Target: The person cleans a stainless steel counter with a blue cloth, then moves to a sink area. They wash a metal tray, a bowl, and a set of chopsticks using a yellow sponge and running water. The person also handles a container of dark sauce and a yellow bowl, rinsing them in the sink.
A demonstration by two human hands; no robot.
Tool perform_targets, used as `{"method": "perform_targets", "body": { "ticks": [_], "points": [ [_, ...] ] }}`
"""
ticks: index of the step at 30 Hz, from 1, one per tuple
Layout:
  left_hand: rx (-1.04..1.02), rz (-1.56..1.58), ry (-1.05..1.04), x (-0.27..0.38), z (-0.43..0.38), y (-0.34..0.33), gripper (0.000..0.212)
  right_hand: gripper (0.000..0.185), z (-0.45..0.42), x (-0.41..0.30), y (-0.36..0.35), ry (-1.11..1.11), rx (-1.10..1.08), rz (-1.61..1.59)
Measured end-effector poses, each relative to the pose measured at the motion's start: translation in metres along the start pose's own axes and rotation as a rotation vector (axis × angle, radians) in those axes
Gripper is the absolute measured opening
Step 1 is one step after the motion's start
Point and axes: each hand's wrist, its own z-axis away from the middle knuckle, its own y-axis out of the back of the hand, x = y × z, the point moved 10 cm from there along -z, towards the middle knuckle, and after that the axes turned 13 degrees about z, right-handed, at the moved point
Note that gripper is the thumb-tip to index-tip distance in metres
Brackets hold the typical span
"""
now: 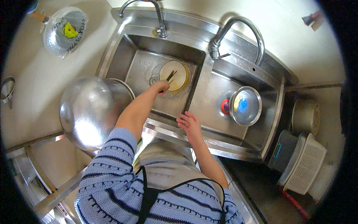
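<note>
My left hand (pixel 162 86) is over the left basin of a stainless steel double sink (pixel 206 89), closed on thin dark sticks, perhaps chopsticks. Their far ends reach over a round pale dish (pixel 179 70), which sits in that basin. My right hand (pixel 190 123) is held with its fingers apart near the front end of the divider and holds nothing. In the right basin, a metal bowl (pixel 255 117) with blue and yellow patches inside stands beside a round red item (pixel 224 106).
Two curved faucets (pixel 162 32) (pixel 216 51) rise behind the basins. A big metal bowl (pixel 84 112) lies tilted left of the sink. A plastic bag (pixel 60 33) hangs at upper left. Plastic baskets (pixel 304 165) and a metal pot (pixel 303 116) stand at the right.
</note>
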Motion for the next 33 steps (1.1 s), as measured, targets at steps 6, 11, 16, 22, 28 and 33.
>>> {"method": "perform_targets", "body": {
  "ticks": [6,11,16,22,28,33],
  "points": [
    [0.352,0.971,0.136,-0.043,-0.012,-0.041,0.031,0.038,0.051,0.0,0.041,0.007,0.073,-0.012],
    [0.145,1.23,0.0,-0.071,-0.017,-0.052,0.048,0.033,0.08,0.0,0.065,0.018,0.129,-0.002],
    [0.453,1.185,0.147,-0.035,0.002,-0.043,0.065,0.03,0.104,0.018,0.114,0.051,0.235,-0.065],
    [0.861,1.166,-0.321,-0.051,0.035,0.007,0.048,0.03,0.131,0.026,0.112,0.095,0.188,-0.053],
    [1.147,1.004,-0.326,0.003,0.116,0.037,0.041,0.031,0.17,0.04,0.145,0.175,0.212,-0.155],
    [0.769,1.054,-1.021,0.199,0.186,-0.033,0.019,0.031,0.244,0.123,0.221,0.277,0.517,-0.287]
  ]
}}
